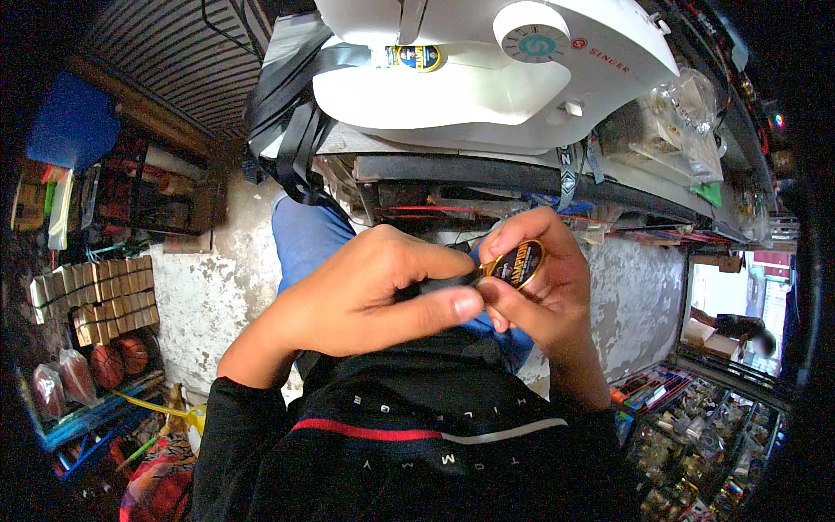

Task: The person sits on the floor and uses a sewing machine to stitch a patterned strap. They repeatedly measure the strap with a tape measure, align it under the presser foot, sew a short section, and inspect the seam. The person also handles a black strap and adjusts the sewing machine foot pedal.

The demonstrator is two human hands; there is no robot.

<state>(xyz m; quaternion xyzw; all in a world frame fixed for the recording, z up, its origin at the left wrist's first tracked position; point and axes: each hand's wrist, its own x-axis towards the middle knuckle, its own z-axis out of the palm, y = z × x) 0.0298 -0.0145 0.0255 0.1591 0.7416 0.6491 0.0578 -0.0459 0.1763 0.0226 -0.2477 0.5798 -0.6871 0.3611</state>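
Observation:
Above my lap, my right hand [557,283] grips a round badge [519,263] with a dark face and gold rim between thumb and fingers. My left hand [365,283] is closed just beside it, thumb and index finger pinching what looks like a dark ribbon [439,284] that meets the badge's edge; the palm hides most of it. Beyond my hands stands a white sewing machine [452,100]. On its bed lies a similar round badge [419,58], joined to a black ribbon [344,57]. More black ribbons [300,148] hang over the machine's left side.
A table edge [487,170] runs in front of my knees, with a patterned strip [567,178] hanging from it. Clear plastic packaging [687,109] sits right of the machine. Shelves with stacked boxes [96,296] stand left; a display of small packed items [709,444] is lower right.

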